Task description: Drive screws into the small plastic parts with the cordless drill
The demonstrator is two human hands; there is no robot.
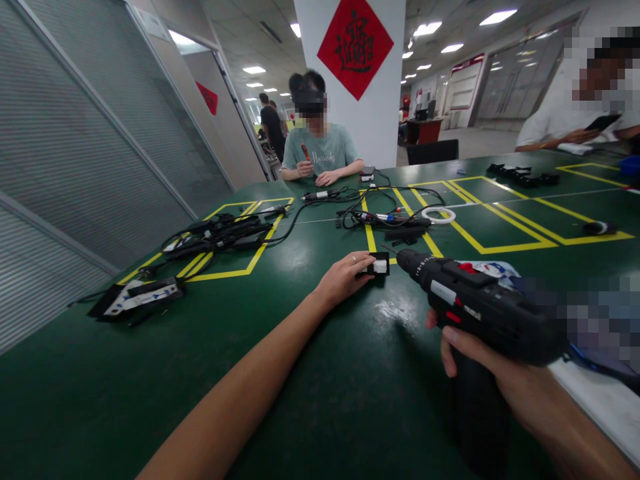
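My right hand (483, 360) is wrapped round the grip of a black cordless drill (480, 307) with red and grey marks. The drill's chuck points left toward a small black and white part (379, 266) lying on the green table (320, 387). My left hand (345, 275) reaches across the table and pinches that part at its left side, holding it against the table top. The drill tip sits just right of the part, apart from it.
Yellow tape lines (500, 227) mark boxes on the table. Tangled black cables and tools (220, 233) lie at the left, more cables and a white ring (439, 215) in the middle. One person (320, 150) sits opposite holding a tool, another (585, 107) at far right.
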